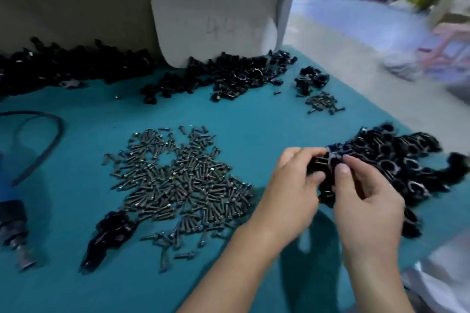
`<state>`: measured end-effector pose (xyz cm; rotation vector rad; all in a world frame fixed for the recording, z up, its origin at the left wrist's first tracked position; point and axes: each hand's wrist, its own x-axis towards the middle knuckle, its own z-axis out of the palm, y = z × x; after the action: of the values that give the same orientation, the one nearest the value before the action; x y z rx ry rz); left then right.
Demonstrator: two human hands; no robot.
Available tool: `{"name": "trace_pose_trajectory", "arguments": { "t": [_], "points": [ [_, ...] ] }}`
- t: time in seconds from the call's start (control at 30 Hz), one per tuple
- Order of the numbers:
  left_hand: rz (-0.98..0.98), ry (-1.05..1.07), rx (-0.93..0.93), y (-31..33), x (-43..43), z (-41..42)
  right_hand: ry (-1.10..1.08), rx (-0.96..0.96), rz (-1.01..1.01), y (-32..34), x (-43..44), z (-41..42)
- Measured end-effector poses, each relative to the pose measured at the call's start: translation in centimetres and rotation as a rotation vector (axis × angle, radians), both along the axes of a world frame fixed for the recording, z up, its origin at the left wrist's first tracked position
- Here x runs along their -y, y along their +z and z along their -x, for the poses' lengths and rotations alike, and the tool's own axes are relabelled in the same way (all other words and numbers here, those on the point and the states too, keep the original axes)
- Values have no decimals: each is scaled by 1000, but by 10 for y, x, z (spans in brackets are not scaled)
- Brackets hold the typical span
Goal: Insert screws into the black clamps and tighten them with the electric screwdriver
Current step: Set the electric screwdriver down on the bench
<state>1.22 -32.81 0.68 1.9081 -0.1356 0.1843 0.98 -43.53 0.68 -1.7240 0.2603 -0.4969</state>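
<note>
Teal table point(254, 114), black clamps point(396, 157) (glossy), dark grey screws point(183, 180), white board point(213, 23)

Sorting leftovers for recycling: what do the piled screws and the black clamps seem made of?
The screws: metal by the look, dull dark grey with small bright glints on the heads. The black clamps: glossy black with pale highlights on curved rims; plastic or coated metal, the blur leaves it open.

A small black plastic clamp point(321, 163) is held pinched between the left hand point(292, 185) and the right hand point(366, 201) over a teal table surface point(249, 119). A heap of dark metal screws point(183, 178) is seen to the left, a pile of black clamps point(401, 160) to the right, and a blue electric screwdriver point(12, 223) at the near left.
</note>
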Motion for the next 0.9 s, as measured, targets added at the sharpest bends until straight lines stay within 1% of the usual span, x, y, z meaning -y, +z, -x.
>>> {"name": "trace_pose_trajectory", "arguments": {
  "t": [0.07, 0.13, 0.27, 0.37, 0.47, 0.57, 0.67, 0.83, 0.9],
  "points": [
    [-129, 2, 13, -12, 20, -5, -34, -58, 130, -10, 23, 2],
    [-222, 22, 27, -23, 31, -6, -45, -71, 249, -20, 34, 6],
    [-247, 88, 68, -35, 38, -8, -72, -4, 388, -31, 33, 11],
    [-296, 93, 83, -37, 37, -16, -70, 23, 387, -34, 28, 6],
    [-299, 74, 69, -37, 36, -23, -65, -1, 411, -36, 24, -3],
    [-312, 53, 9, -37, 35, -27, -83, -33, 446, -36, 22, -9],
    [-352, -22, -33, -37, 32, -21, -67, -61, 473, -37, 21, -6],
    [-336, -73, -77, -37, 25, -7, -7, -71, 451, -40, 16, 2],
    [-322, -95, -94, -34, 24, -3, -8, -32, 448, -41, 15, 4]
  ]
}}
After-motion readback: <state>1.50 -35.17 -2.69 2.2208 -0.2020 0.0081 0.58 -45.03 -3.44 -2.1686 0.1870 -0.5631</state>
